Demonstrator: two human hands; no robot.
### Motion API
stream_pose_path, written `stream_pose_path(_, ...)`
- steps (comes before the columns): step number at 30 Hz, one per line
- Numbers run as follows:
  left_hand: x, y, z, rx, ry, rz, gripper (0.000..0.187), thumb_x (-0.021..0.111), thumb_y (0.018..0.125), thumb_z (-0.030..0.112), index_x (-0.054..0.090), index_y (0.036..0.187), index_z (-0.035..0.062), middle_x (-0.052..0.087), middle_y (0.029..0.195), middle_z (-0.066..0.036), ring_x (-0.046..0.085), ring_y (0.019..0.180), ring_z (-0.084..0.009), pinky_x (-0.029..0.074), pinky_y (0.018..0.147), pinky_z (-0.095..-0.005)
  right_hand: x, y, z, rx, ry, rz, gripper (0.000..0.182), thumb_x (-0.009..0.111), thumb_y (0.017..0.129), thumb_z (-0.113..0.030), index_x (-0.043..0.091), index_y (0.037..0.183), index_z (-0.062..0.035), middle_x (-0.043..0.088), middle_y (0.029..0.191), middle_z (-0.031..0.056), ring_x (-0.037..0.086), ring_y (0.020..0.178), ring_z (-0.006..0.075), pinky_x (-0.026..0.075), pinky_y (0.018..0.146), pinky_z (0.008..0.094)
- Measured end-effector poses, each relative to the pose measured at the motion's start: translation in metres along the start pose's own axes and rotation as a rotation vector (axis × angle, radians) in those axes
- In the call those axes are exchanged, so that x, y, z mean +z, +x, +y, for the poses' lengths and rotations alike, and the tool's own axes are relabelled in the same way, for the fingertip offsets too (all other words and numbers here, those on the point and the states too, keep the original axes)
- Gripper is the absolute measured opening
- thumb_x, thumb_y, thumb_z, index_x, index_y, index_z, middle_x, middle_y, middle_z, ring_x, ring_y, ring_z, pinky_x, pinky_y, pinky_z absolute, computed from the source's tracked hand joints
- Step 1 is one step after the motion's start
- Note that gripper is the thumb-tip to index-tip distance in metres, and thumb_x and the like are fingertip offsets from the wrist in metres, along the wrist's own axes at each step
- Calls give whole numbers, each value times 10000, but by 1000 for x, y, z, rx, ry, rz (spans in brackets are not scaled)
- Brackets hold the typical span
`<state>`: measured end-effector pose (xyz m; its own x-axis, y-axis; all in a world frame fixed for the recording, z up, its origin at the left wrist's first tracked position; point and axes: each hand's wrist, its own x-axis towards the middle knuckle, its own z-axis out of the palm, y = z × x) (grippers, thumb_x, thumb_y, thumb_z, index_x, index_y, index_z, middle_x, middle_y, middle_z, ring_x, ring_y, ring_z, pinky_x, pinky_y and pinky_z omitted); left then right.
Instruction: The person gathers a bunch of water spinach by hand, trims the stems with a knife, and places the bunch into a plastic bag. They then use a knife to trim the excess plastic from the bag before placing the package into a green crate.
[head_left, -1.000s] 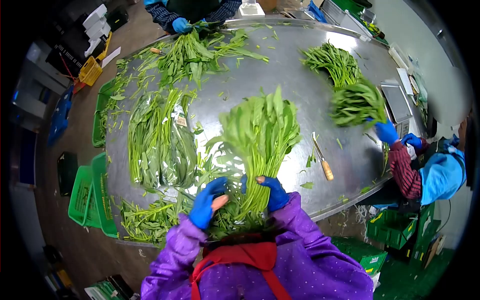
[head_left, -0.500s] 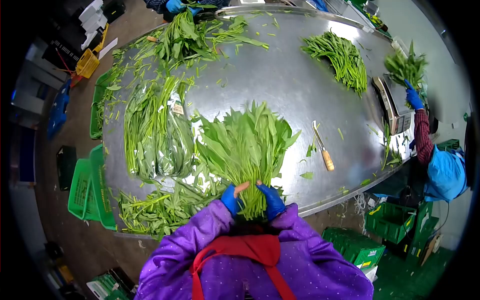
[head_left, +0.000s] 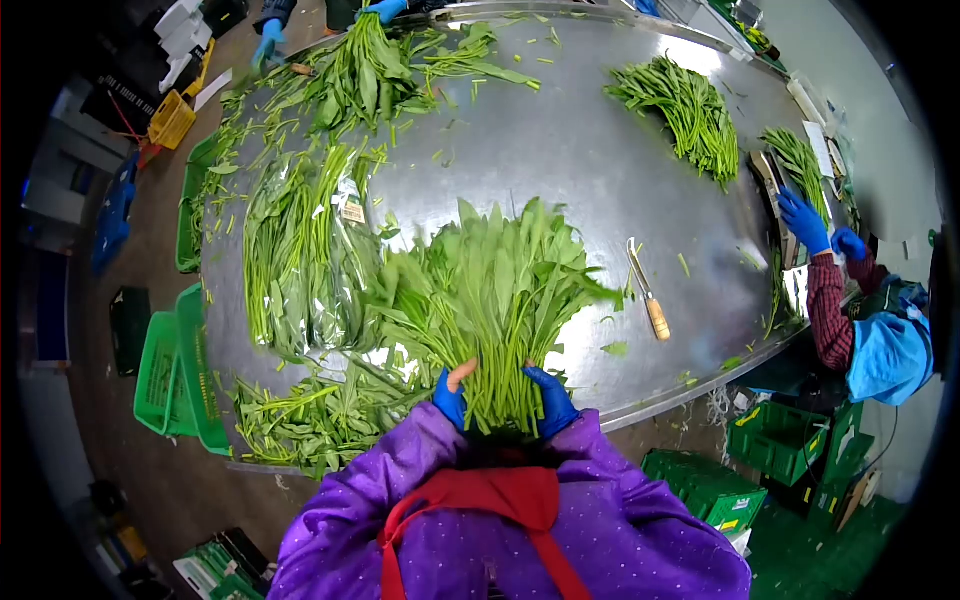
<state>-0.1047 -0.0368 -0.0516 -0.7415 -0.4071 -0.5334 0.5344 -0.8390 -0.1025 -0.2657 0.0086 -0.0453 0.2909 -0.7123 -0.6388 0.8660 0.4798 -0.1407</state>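
A wide bunch of leafy greens (head_left: 500, 290), which looks like water spinach, stands out in front of me, leaves away and cut stems toward my body. My left hand (head_left: 453, 397), in a blue glove with the thumb bare, is closed around the stems' left side. Gripping the same stems from the right is my blue-gloved right hand (head_left: 552, 402). The fingers under the stems are hidden. To the right of the bunch, a knife (head_left: 650, 300) with a wooden handle lies on the metal table (head_left: 560, 110). Loose greens (head_left: 320, 425) lie left of my left hand.
Bagged greens (head_left: 315, 255) lie at the left, and another bunch (head_left: 680, 115) at the back right. A co-worker's gloved hand (head_left: 803, 222) is over greens at the scale on the right. Another person's hand (head_left: 380, 10) holds greens at the far edge. Green crates (head_left: 160, 380) stand beside the table.
The bunch in my hands has spread wider and my hands are slightly farther apart. At the right, the co-worker's bunch has gone from the air down onto the scale.
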Motion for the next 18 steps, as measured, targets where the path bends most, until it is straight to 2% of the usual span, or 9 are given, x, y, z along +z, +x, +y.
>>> stream_pose_path(2, -9, 5, 1, -3, 3, 1, 489, 421, 871, 327, 468, 1243, 13, 545, 1195, -145, 554, 1054, -275, 416, 936, -407, -4, 3, -1, -31, -19, -13, 393, 455, 895, -255, 455, 1230, -49, 582, 1116, 113, 592, 949, 262, 484, 822, 387)
stream_pose_path(5, -8, 6, 2, 3, 79, 52, 467, 414, 878, 320, 491, 1219, 10, 567, 1159, -147, 573, 1025, -260, 433, 918, -388, -8, 5, -2, 92, -18, 35, 432, 477, 891, -311, 453, 1239, -57, 583, 1120, 104, 592, 954, 227, 470, 826, 356)
stream_pose_path(7, -24, 13, 2, 93, 205, 74, 454, 426, 880, 313, 491, 1215, 13, 569, 1149, -152, 575, 1013, -274, 433, 917, -401, -20, 9, 1, 138, -158, 139, 448, 519, 871, -313, 466, 1230, -50, 592, 1100, 94, 592, 941, 200, 457, 827, 331)
stream_pose_path(9, -36, 20, 1, 167, 299, 109, 405, 429, 886, 275, 506, 1183, 12, 582, 1119, -150, 584, 988, -266, 444, 901, -394, -19, 10, 1, 125, -264, 153, 453, 562, 849, -298, 484, 1213, -40, 599, 1080, 85, 590, 928, 181, 444, 828, 311)
stream_pose_path(12, -28, 13, 4, 68, 323, 201, 388, 441, 880, 276, 525, 1153, 13, 593, 1093, -150, 592, 970, -253, 456, 883, -389, -3, 11, 0, 33, -366, 69, 433, 617, 816, -238, 515, 1176, -22, 608, 1052, 76, 585, 915, 170, 434, 829, 293)
stream_pose_path(13, -30, 13, -1, 263, 549, 236, 390, 458, 875, 293, 532, 1141, 17, 601, 1072, -147, 598, 955, -244, 467, 864, -387, 0, 11, -1, 9, -391, 64, 421, 628, 807, -213, 523, 1164, -17, 609, 1043, 75, 584, 914, 170, 435, 829, 292)
stream_pose_path(16, -43, 24, 3, 281, 635, 298, 416, 482, 865, 328, 531, 1146, 25, 602, 1062, -154, 599, 947, -251, 471, 853, -393, 10, 11, -1, -73, -465, 19, 397, 637, 806, -194, 533, 1142, -9, 610, 1030, 65, 579, 917, 173, 433, 830, 287)
stream_pose_path(17, -41, 23, 8, -4, 333, 243, 460, 496, 858, 379, 524, 1158, 31, 600, 1063, -159, 596, 945, -267, 465, 859, -405, 9, 16, 1, -131, -563, 23, 399, 636, 810, -203, 532, 1141, -6, 610, 1030, 62, 580, 914, 174, 434, 828, 287)
stream_pose_path(18, -32, 18, 7, -37, 269, 194, 468, 494, 858, 390, 524, 1159, 33, 600, 1065, -161, 594, 947, -271, 462, 862, -411, 14, 18, 1, -189, -662, 26, 401, 634, 815, -213, 530, 1140, -3, 609, 1031, 59, 581, 912, 176, 434, 825, 287)
